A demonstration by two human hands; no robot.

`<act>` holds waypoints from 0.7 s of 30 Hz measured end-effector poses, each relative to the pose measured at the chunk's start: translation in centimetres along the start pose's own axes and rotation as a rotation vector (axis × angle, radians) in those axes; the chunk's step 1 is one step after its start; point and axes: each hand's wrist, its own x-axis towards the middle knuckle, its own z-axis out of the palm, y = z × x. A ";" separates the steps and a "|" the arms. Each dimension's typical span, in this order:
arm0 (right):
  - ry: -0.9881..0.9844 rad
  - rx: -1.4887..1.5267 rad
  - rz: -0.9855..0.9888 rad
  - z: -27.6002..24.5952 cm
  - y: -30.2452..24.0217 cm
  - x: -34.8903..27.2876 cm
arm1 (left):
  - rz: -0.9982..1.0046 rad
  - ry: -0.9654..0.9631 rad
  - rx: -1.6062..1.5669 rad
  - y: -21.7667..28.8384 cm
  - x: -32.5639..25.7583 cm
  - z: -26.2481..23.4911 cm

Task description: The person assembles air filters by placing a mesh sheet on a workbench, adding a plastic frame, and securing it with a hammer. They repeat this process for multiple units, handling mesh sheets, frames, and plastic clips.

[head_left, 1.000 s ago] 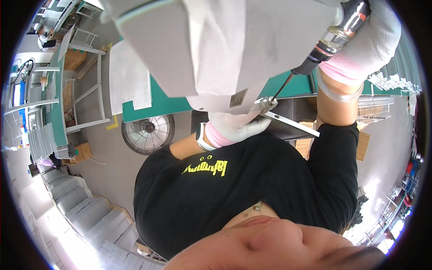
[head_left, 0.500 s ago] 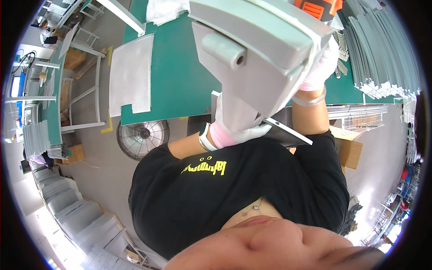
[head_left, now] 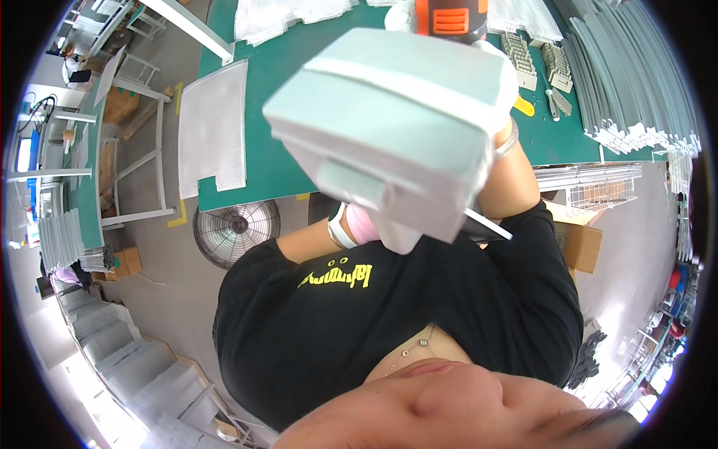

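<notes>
A large pale grey block (head_left: 389, 97) with a white band fills the middle, close to the camera. It seems to be the base of an orange-and-black power tool (head_left: 451, 21) behind it. My right hand (head_left: 502, 75), in a white glove, is closed around the tool, its fingers mostly hidden. My left hand (head_left: 363, 224) shows only its pink glove cuff beside a white wristband; its fingers are behind the block. A dark mesh panel with a pale frame bar (head_left: 490, 226) sticks out below the block, against my front.
A green table (head_left: 262, 168) carries white mesh sheets (head_left: 213, 127), stacked small beige parts (head_left: 520, 60), a yellow-handled tool (head_left: 524, 106) and a screwdriver (head_left: 553, 105). Grey frame bars (head_left: 636, 82) are piled at right. A floor fan (head_left: 238, 224) and a cardboard box (head_left: 582, 247) stand below.
The power tool has swung left and turned, its block now covering my left hand's fingers. My right hand has moved left with it, uncovering small parts and hand tools on the table.
</notes>
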 end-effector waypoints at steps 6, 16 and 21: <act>-0.201 0.072 -0.034 1.0 -0.2 -0.6 | 0.144 0.227 0.058 0.4 1.3 -0.7; -0.357 -0.476 -0.600 5.8 -8.7 0.4 | 0.180 0.475 0.292 0.7 4.3 -2.7; -0.386 -0.779 -0.929 10.8 -15.2 -0.2 | 0.206 0.473 0.427 0.0 4.5 -4.9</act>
